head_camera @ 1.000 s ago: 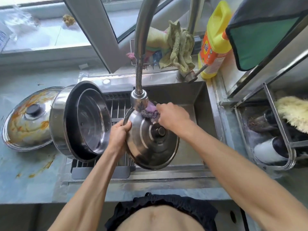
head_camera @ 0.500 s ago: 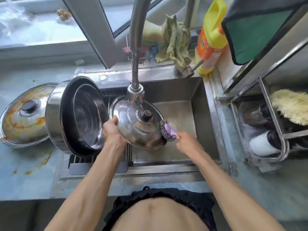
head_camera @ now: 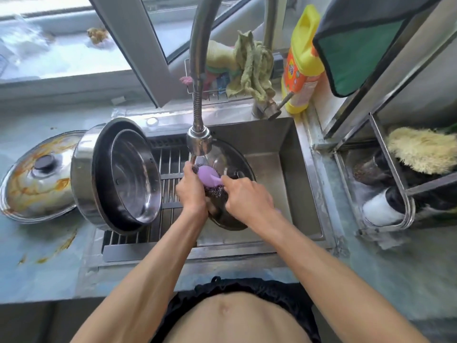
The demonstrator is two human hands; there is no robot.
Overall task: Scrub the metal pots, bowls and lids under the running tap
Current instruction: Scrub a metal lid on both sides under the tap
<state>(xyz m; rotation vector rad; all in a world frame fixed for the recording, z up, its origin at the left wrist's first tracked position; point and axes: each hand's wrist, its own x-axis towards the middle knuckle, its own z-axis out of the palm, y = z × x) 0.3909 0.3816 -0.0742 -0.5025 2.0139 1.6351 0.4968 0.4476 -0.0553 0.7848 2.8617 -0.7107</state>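
Observation:
A round steel lid (head_camera: 228, 158) is held tilted in the sink (head_camera: 279, 169), right under the tap head (head_camera: 199, 142). My left hand (head_camera: 191, 191) grips the lid's left rim. My right hand (head_camera: 247, 194) grips the purple handle of a steel-wool scrubber (head_camera: 209, 175), whose wire pad presses on the lid's near face. A big steel pot (head_camera: 84, 174) lies on its side on the drain rack, with a steel bowl (head_camera: 134, 177) nested inside. A greasy, orange-stained lid (head_camera: 34, 179) lies on the counter at far left.
A yellow detergent bottle (head_camera: 303, 58) and a green rag (head_camera: 252, 68) stand behind the sink. A wire rack (head_camera: 385, 191) with bottles and a loofah sits at the right. Orange sauce stains mark the left counter (head_camera: 57, 248).
The lid has turned and tipped in my left hand. My right hand, off to the lid's right half a second ago, has come back left and the scrubber now presses on the lid.

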